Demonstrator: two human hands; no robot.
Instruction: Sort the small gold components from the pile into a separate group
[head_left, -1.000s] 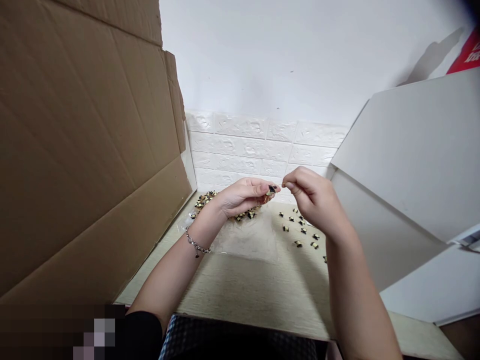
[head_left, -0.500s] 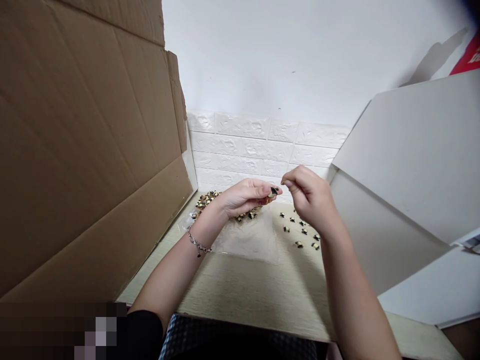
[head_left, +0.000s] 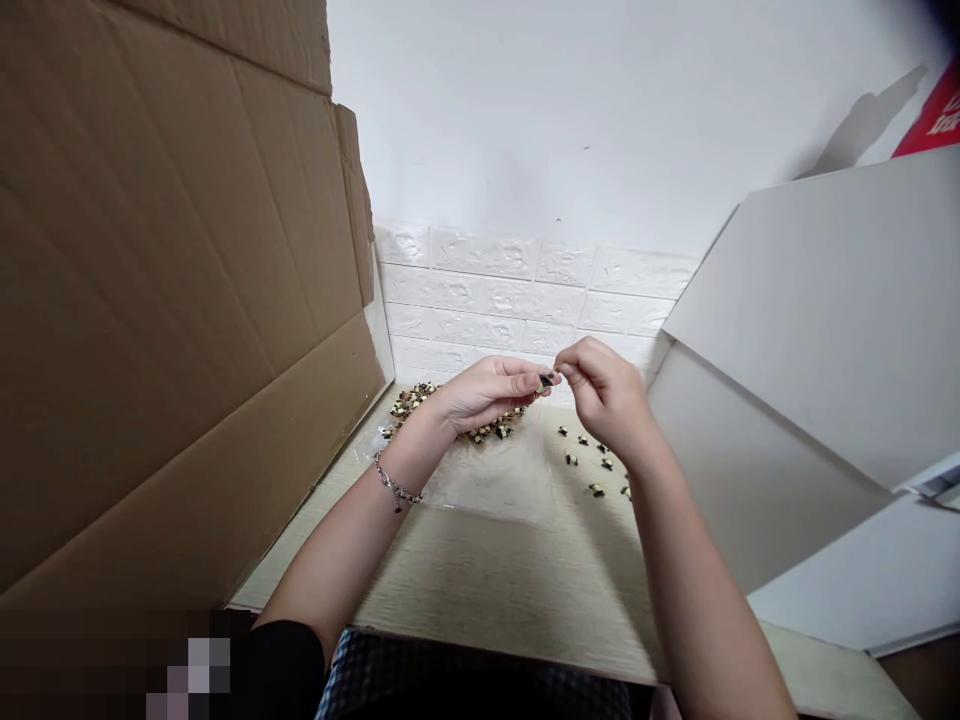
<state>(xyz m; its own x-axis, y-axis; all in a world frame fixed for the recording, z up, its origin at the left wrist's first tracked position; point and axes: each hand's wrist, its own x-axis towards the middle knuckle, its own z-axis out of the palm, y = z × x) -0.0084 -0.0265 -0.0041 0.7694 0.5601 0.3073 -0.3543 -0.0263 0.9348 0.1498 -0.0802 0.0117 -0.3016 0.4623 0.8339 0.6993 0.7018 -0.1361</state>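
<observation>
Between the thumb and fingers of my left hand (head_left: 495, 392) is a small black-and-yellow wound coil (head_left: 546, 381), held above the table. My right hand (head_left: 604, 395) is closed in a pinch right beside the coil's right end; whatever lies between its fingertips is too small to make out. Beneath and behind my left hand is a pile of similar coils (head_left: 412, 398) with copper-coloured wires, on a clear plastic bag (head_left: 487, 485). Several single coils (head_left: 597, 490) lie spread out on the table below my right hand, some hidden by my right arm.
A tall cardboard sheet (head_left: 187, 250) stands along the left side. White panels (head_left: 825, 320) close off the right. At the back is a white wall with a brick pattern (head_left: 480, 290). The pale tabletop (head_left: 510, 590) ends near my body.
My right hand has moved left, bringing its pinched fingertips up to the coil. My left hand stays nearly still and keeps its hold on the coil.
</observation>
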